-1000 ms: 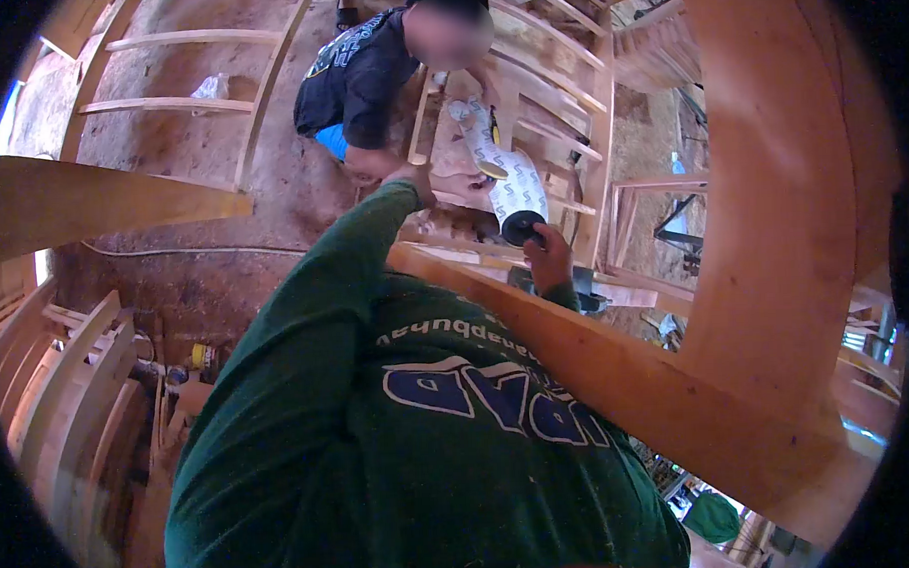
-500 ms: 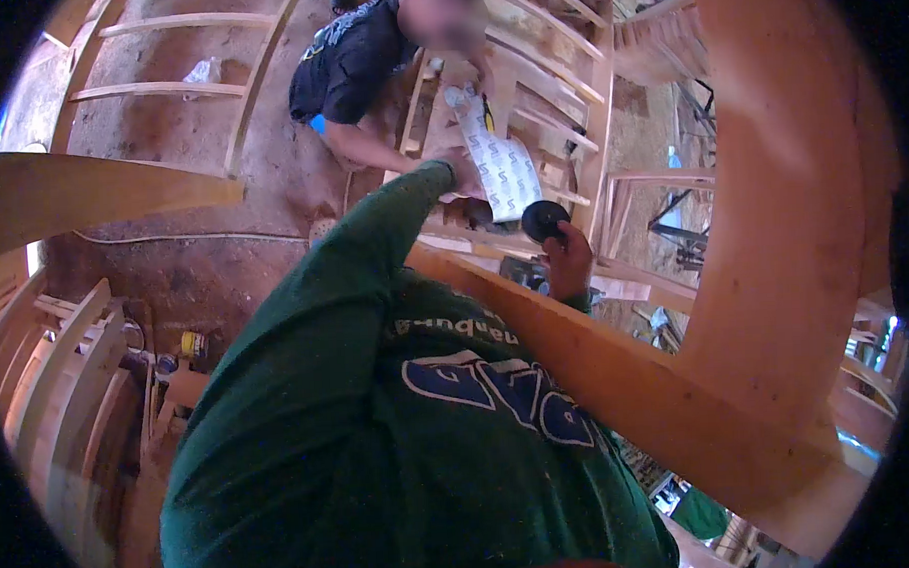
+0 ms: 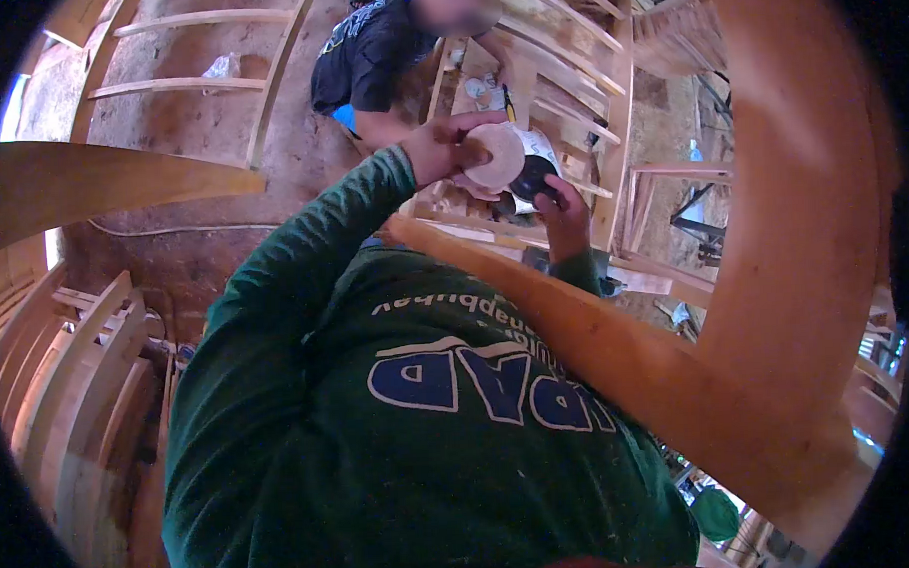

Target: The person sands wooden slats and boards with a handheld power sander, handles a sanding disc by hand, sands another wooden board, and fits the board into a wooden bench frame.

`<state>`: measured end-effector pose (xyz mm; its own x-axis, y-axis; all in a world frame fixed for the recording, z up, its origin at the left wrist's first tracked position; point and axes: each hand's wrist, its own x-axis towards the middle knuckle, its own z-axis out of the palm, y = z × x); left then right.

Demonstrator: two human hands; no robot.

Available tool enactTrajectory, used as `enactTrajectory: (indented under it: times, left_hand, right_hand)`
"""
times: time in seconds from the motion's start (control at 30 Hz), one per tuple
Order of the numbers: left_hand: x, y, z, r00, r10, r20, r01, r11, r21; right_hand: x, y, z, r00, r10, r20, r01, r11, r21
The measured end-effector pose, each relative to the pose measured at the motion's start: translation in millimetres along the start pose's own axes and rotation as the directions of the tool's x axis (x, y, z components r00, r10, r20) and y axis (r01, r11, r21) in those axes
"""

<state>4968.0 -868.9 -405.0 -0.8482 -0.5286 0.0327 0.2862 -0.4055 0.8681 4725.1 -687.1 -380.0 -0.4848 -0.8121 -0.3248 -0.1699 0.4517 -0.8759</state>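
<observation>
A pale round sanding disc (image 3: 500,154) is pinched in my left hand (image 3: 438,150), the thumb lying across its face. Close against its lower right edge is a black round sanding pad (image 3: 534,177), gripped along its rim by my right hand (image 3: 564,206). Whether disc and pad touch, I cannot tell. Behind them shows part of a white printed sheet (image 3: 542,144), mostly covered by the disc and my hands. A co-worker in a dark shirt (image 3: 362,72) is crouched just beyond my left hand; their own hands are largely hidden.
A thick wooden beam (image 3: 576,325) crosses in front of my body and meets a broad upright plank (image 3: 788,222) on the right. Wooden ladder-like frames (image 3: 192,85) lie on the ground ahead. Curved timber pieces (image 3: 87,377) stand at the lower left.
My left hand has drawn back from the printed sheet near the co-worker and now holds the sanding disc. The black pad has tilted and sits beside the disc.
</observation>
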Motion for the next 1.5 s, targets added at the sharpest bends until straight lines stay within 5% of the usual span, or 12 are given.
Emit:
enactTrajectory:
  times: [0.27,0.47,0.57,0.77,0.9,1.03,1.1,1.27,1.3,1.33,1.43,1.5]
  left_hand:
    - [-77,34,-10,0.966,-0.187,-0.179,0.182,0.982,-0.043]
    - [-107,62,2,0.964,-0.041,-0.264,0.023,0.997,-0.071]
    - [-119,98,19,0.959,-0.218,-0.183,0.133,0.911,-0.391]
    - [-131,121,54,0.996,0.086,-0.01,-0.086,0.996,0.011]
    - [-145,123,97,0.956,0.286,0.064,-0.289,0.956,0.054]
    - [-187,167,164,0.955,0.042,0.293,-0.088,0.986,0.144]
    - [-193,165,192,0.86,-0.022,0.509,-0.13,0.957,0.26]
    - [-166,84,299,0.787,-0.073,0.613,-0.247,0.873,0.421]
    - [-159,54,317,0.797,-0.059,0.601,-0.278,0.848,0.451]
    - [-163,30,337,0.803,-0.315,0.507,0.071,0.894,0.443]
    - [-166,-33,408,0.78,-0.313,0.542,-0.069,0.818,0.572]
    - [-172,-68,450,0.686,-0.434,0.583,0.219,0.888,0.403]
  right_hand:
    - [65,59,30,0.999,0.038,0.027,-0.034,0.989,-0.143]
    - [50,51,29,0.988,0.125,0.097,-0.124,0.992,-0.007]
    - [13,16,27,0.981,0.14,0.136,-0.158,0.978,0.133]
    - [-65,-7,13,0.96,0.274,0.055,-0.264,0.828,0.495]
    - [-84,34,-9,0.981,0.192,0.01,-0.176,0.873,0.456]
    - [-144,22,-36,0.995,0.09,-0.039,-0.08,0.972,0.219]
    - [-206,-11,-48,0.998,0.045,-0.043,-0.044,0.999,0.009]
    - [-364,-8,-83,0.947,-0.282,-0.152,0.317,0.761,0.566]
    - [-386,-5,-85,0.938,-0.268,-0.219,0.341,0.823,0.455]
    - [-409,-2,-88,0.924,-0.252,-0.286,0.343,0.877,0.336]
    - [-455,33,-105,0.838,-0.254,-0.482,0.263,0.964,-0.05]
    - [-479,57,-112,0.741,-0.264,-0.618,0.184,0.964,-0.19]
